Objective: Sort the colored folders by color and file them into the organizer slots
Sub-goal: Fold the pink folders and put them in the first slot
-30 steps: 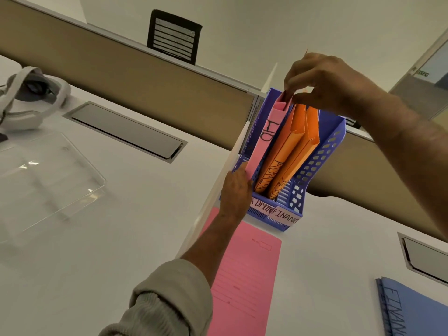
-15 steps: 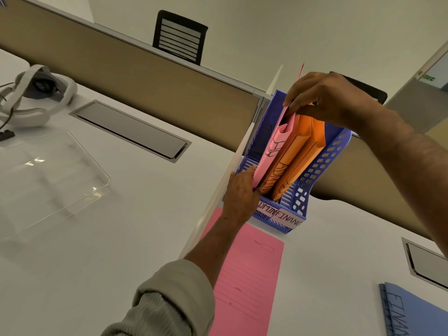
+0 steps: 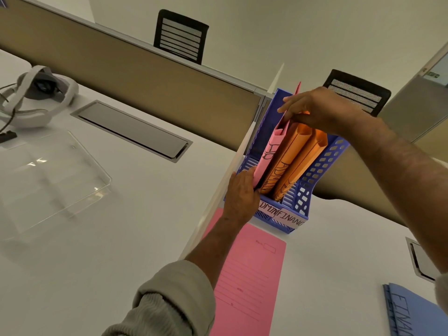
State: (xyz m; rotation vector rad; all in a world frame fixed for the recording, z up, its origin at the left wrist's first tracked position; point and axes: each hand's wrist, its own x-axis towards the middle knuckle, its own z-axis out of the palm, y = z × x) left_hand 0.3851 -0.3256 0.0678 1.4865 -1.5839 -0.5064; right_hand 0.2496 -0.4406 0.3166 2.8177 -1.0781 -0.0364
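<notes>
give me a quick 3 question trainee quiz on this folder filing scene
1. True or false: two orange folders stand in the blue organizer.
2. Which folder lies flat on the desk in front of the organizer? A) green B) pink C) yellow
3. Fill in: the right hand holds the top of the upright ____ folder.

Key:
1. True.
2. B, the pink folder on the desk; a blue folder lies further right.
3. Pink; the left hand steadies its lower edge.
</notes>
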